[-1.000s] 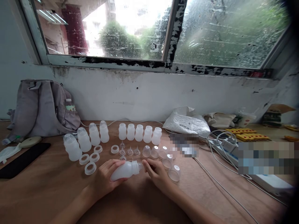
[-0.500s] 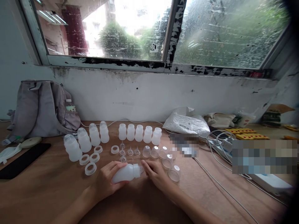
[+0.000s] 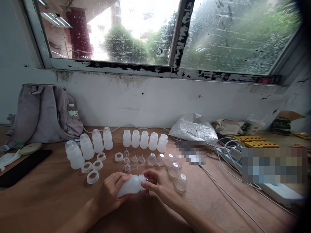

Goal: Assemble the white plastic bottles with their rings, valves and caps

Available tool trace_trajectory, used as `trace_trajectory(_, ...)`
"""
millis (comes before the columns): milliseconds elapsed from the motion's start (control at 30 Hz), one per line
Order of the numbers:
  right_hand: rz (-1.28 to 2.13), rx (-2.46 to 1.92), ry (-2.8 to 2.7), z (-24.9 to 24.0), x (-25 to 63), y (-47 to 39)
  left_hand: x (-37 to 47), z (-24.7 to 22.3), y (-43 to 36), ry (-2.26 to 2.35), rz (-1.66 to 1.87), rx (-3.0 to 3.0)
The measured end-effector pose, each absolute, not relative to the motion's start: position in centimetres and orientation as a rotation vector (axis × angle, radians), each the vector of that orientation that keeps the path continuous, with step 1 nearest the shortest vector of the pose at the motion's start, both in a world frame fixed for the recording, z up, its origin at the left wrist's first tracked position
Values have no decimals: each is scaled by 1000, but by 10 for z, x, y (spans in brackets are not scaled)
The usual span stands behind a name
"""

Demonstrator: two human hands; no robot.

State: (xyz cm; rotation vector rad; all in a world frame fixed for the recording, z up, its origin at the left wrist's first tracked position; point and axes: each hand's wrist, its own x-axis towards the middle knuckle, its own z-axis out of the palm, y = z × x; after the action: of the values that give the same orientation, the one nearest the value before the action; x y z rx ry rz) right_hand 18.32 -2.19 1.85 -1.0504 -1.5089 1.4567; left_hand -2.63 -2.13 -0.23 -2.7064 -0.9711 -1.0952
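My left hand (image 3: 112,187) is wrapped round the body of a frosted white baby bottle (image 3: 130,186), tilted with its threaded neck to the right. At the bottle's mouth sits a clear bottle nipple (image 3: 147,179), partly hidden by the fingers of my right hand (image 3: 159,183), which close round it with the thumb at the neck. Just beyond the hands lie several loose nipples (image 3: 134,158). Clear dome caps (image 3: 180,183) rest to the right. Ring collars (image 3: 93,177) lie on the left, with one more collar (image 3: 119,157) near the nipples.
Several open bottles (image 3: 144,140) stand in a row at the back; capped bottles (image 3: 74,157) stand to their left. A grey backpack (image 3: 43,113) leans on the wall. A silvery bag (image 3: 194,129), a power strip (image 3: 282,191) and cables (image 3: 223,194) occupy the table's right side.
My right hand has shifted slightly and its fingers now wrap round the nipple and bottle neck, where before they touched the tip. My left hand keeps its hold on the bottle.
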Motion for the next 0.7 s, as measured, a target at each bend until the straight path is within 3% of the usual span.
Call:
trace_trajectory(200, 1317, -1097, -1572, 17, 186, -14, -21, -1, -21, -907, -1042, -2615)
trace_trajectory(400, 886, -1261, -1648, 5, 202, 13, -28, -1, -14, -1012, -1064, -2637)
trace_trajectory(700, 586, -1462, -1663, 5, 208, 18, -34, 3, -14, -1151, -1181, -2698)
